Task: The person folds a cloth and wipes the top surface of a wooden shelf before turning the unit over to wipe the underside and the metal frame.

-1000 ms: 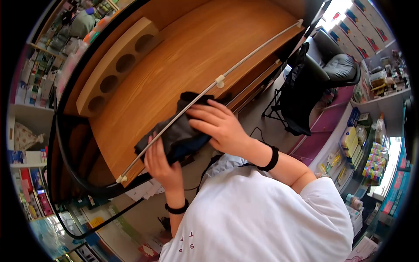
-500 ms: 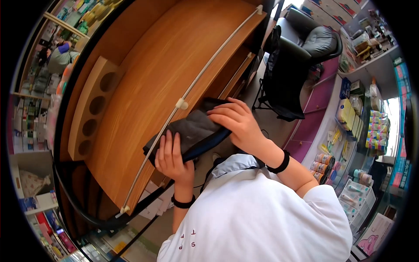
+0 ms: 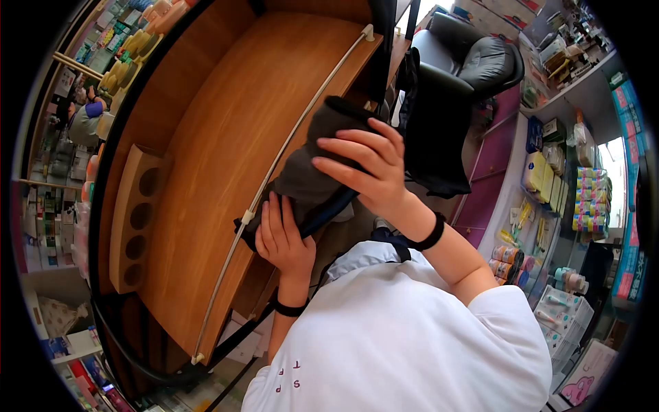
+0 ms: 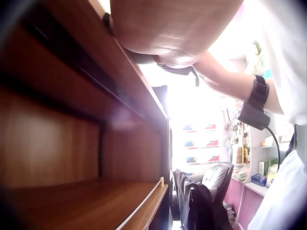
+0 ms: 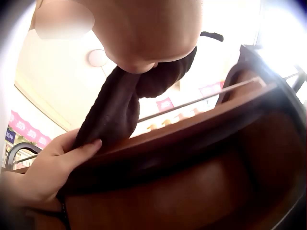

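Note:
A dark grey cloth (image 3: 302, 173) with a blue strip along its lower edge lies across the front rail of the wooden shelf in the head view. At its lower left end, the left hand (image 3: 283, 240) grips it, fingers on top; the right wrist view shows that thumb on the underside of the dark cloth (image 5: 111, 112). The right hand (image 3: 374, 168) holds the upper right end with spread, bent fingers over it. Its thumb is hidden in the head view.
A thin metal rail (image 3: 288, 141) runs along the front of the wooden shelf (image 3: 206, 172). On the shelf's left stands a wooden block (image 3: 134, 220) with several round holes. A black armchair (image 3: 480, 65) stands beyond, and stocked shelves line the right.
Both hands and the cloth have shifted toward the right, and the right hand has risen with its end of the cloth. The head view has turned.

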Tool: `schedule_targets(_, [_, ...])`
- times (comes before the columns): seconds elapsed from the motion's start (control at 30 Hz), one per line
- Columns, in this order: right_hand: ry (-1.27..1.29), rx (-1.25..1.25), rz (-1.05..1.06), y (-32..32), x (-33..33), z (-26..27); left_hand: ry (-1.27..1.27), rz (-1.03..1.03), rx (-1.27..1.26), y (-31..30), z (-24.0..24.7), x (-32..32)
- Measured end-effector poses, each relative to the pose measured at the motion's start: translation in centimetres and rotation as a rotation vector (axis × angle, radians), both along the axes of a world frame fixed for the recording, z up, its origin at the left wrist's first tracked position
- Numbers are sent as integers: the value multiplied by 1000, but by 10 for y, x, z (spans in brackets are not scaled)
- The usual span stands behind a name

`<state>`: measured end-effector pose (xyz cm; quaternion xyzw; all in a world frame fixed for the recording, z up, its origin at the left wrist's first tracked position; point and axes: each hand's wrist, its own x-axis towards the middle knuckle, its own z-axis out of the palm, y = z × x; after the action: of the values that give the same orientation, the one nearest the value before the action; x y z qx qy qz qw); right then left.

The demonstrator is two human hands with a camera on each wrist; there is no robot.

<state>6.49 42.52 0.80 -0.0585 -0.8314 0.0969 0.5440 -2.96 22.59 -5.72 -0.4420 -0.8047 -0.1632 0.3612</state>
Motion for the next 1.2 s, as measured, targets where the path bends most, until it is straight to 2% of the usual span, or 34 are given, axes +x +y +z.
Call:
schedule_targets(0.03, [21, 15, 64, 6, -8, -7, 17, 41, -25, 0, -1, 1])
schedule_targets(0.07, [-94, -26, 108, 16, -13, -18, 15, 57, -22, 0, -1, 2])
schedule_targets(0.1, [-94, -18, 125, 21, -19, -27, 15, 77, -47, -1, 0, 3])
schedule_targets(0.17, [-304, -173, 162, 35, -29, -38, 11, 126, -55, 4, 2, 5])
schedule_targets(0.23, [-323, -166, 241, 44, -31, -35, -46, 129, 0, 13, 7, 14])
schedule_targets(0.43, [-416, -151, 227, 95, -41, -16, -169, 326, 6, 57, 22, 34])
schedule_targets(0.5, [-410, -157, 279, 114, -49, -11, -205, 284, -47, 75, 25, 33])
schedule_targets(0.83, [-370, -177, 128, 191, -63, -8, -227, 159, -119, 154, 48, -6])
schedule_targets(0.9, [-438, -123, 108, 190, -60, 1, -261, 113, -115, 160, 55, -11])
schedule_targets(1.0, [-679, 18, 23, 182, -57, 14, -206, 130, -118, 163, 51, -15])
schedule_targets(1.2, [-752, 71, 83, 182, -88, 16, -217, 139, -99, 163, 49, -15])
